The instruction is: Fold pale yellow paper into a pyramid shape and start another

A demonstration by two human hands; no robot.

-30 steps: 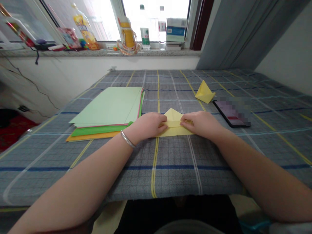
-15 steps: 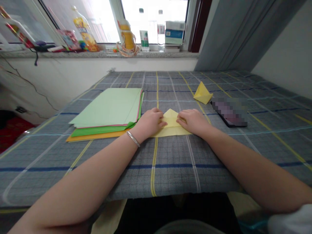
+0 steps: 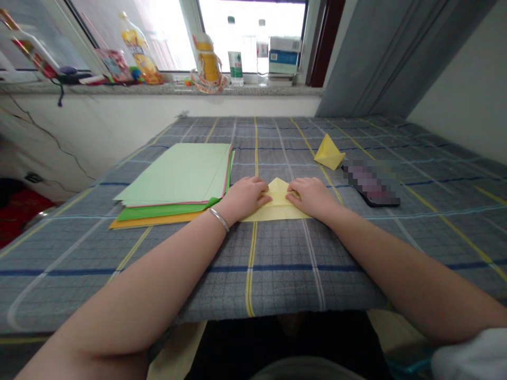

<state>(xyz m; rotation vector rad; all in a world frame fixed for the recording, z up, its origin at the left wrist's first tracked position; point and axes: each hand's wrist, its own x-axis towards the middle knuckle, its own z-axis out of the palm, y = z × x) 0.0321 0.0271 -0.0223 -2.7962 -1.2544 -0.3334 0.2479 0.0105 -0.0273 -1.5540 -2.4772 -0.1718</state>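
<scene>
A yellow sheet of paper [image 3: 278, 211], folded to a peak at its far side, lies on the table between my hands. My left hand [image 3: 246, 198], with a silver bangle at the wrist, rests on its left part, thumb and fingers closed on the paper. On the opposite side my right hand [image 3: 311, 196] grips the paper in the same way, fingers curled. Both hands cover the sheet's outer parts, so the folds beneath them are hidden. Beyond my right hand stands a folded yellow paper shape [image 3: 329, 152] with a pointed top.
Left of my hands lies a stack of coloured paper [image 3: 178, 171], pale green on top. A phone [image 3: 372, 184], its screen blurred, lies to the right. The plaid tablecloth [image 3: 277, 285] covers the table. Bottles and boxes line the windowsill [image 3: 253, 91] at the back.
My left hand has shifted very slightly on the yellow paper. Both hands keep their hold, and the other things on the table stay where they were.
</scene>
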